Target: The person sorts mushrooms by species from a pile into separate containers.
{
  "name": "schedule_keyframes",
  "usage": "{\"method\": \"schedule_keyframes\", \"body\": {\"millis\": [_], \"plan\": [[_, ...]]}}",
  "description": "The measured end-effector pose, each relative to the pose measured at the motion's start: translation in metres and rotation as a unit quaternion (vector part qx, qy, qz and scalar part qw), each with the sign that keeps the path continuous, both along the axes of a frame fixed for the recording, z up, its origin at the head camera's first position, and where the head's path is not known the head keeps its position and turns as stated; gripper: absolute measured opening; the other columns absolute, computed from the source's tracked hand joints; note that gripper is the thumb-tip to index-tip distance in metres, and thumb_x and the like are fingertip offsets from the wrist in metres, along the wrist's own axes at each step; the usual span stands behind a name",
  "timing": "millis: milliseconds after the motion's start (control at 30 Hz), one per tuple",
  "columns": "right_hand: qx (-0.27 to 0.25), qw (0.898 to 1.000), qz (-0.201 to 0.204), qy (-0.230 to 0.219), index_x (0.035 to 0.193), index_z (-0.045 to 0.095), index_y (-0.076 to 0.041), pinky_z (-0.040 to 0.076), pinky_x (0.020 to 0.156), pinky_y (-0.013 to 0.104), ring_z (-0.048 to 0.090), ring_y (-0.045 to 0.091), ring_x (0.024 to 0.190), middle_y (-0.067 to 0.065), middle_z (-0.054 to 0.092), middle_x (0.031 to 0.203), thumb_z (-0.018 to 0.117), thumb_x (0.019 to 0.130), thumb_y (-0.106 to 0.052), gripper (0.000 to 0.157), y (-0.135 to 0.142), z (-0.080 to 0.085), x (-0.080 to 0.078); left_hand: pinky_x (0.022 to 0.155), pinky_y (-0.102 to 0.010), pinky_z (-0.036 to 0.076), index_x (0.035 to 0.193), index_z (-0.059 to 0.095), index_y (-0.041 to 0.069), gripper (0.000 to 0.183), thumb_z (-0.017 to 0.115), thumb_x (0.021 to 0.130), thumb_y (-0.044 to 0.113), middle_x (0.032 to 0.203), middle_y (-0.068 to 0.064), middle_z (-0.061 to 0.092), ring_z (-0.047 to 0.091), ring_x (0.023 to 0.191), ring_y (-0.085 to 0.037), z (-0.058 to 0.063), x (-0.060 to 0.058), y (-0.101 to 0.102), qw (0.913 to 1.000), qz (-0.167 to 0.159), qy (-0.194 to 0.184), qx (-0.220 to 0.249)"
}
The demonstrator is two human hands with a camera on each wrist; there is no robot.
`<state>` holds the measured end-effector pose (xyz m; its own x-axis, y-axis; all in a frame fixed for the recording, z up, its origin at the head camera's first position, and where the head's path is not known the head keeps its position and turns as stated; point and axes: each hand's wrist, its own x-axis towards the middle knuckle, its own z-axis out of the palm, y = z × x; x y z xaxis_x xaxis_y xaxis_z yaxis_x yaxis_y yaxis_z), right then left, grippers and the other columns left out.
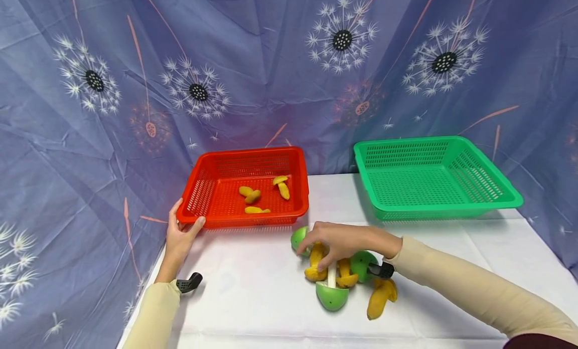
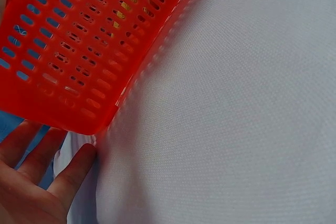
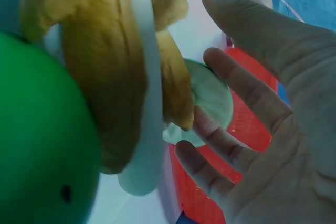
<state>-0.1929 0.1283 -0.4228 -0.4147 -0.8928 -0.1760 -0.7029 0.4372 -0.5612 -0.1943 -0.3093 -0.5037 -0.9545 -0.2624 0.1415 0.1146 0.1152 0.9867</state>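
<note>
My left hand [image 1: 178, 238] holds the near-left corner of a red plastic basket [image 1: 248, 221], its thumb at the front rim and its fingers along the left side. Three yellow toy mushrooms [image 1: 283, 188] lie in that basket. My right hand [image 1: 340, 241] hovers over a cluster of toy mushrooms, thumb and fingers spread around a yellow mushroom [image 1: 316, 261]; in the right wrist view, a gap shows between the thumb and this yellow mushroom [image 3: 176, 85]. Around it lie green-capped mushrooms with pale stems [image 1: 331, 296] and other yellow ones [image 1: 381, 299].
A green plastic basket [image 1: 447, 207] stands at the back right with nothing visible inside. White cloth [image 1: 253, 289] covers the table. Behind it hangs a blue curtain [image 1: 271, 63] with dandelion prints. Each wrist carries a small black camera [image 1: 189, 283].
</note>
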Motion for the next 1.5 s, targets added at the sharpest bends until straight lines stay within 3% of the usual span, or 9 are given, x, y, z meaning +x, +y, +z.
{"method": "schedule_keyframes", "body": {"millis": [267, 500, 767, 1233, 1500], "plan": [[0.047, 0.996, 0.022, 0.078, 0.125, 0.073, -0.027, 0.043, 0.084, 0.026, 0.049, 0.012, 0.101, -0.018, 0.069, 0.121, 0.088, 0.084, -0.03, 0.044, -0.007, 0.004, 0.006, 0.095, -0.012, 0.047, 0.163, 0.023, 0.027, 0.088, 0.072, 0.095, 0.003, 0.155, -0.016, 0.042, 0.049, 0.132, -0.029, 0.005, -0.001, 0.0, 0.9999, -0.004, 0.001, 0.017], [0.094, 0.987, 0.033, 0.129, 0.12, 0.076, -0.032, 0.037, 0.076, 0.028, 0.044, 0.013, 0.098, -0.024, 0.07, 0.115, 0.091, 0.079, -0.029, 0.044, -0.016, 0.005, 0.014, 0.095, -0.012, 0.045, 0.164, 0.021, 0.018, 0.089, 0.073, 0.094, 0.002, 0.156, -0.022, 0.038, 0.046, 0.134, -0.034, 0.026, 0.008, 0.008, 0.9998, -0.01, -0.01, 0.012], [0.149, 0.976, 0.043, 0.155, 0.119, 0.076, -0.038, 0.036, 0.077, 0.03, 0.046, 0.013, 0.098, -0.027, 0.069, 0.103, 0.09, 0.08, -0.033, 0.042, -0.022, 0.002, 0.013, 0.095, -0.011, 0.046, 0.164, 0.02, 0.028, 0.09, 0.073, 0.095, 0.004, 0.157, -0.017, 0.039, 0.047, 0.135, -0.03, 0.003, -0.003, -0.003, 0.9998, -0.011, -0.004, 0.016], [0.15, 0.981, 0.035, 0.119, 0.112, 0.076, -0.037, 0.037, 0.08, 0.029, 0.044, 0.01, 0.095, -0.023, 0.063, 0.095, 0.09, 0.081, -0.032, 0.035, -0.024, 0.001, 0.009, 0.095, -0.011, 0.045, 0.164, 0.021, 0.029, 0.091, 0.074, 0.094, 0.005, 0.157, -0.014, 0.041, 0.047, 0.134, -0.028, 0.006, -0.002, -0.002, 1.0, -0.008, -0.003, 0.003], [0.09, 0.99, 0.039, 0.097, 0.109, 0.072, -0.035, 0.041, 0.085, 0.031, 0.047, 0.007, 0.095, -0.021, 0.061, 0.097, 0.088, 0.082, -0.029, 0.032, -0.018, -0.003, 0.004, 0.093, -0.011, 0.047, 0.163, 0.022, 0.029, 0.089, 0.074, 0.094, 0.006, 0.155, -0.014, 0.042, 0.049, 0.132, -0.027, 0.002, 0.001, 0.0, 0.9999, -0.007, -0.009, 0.004]]}}
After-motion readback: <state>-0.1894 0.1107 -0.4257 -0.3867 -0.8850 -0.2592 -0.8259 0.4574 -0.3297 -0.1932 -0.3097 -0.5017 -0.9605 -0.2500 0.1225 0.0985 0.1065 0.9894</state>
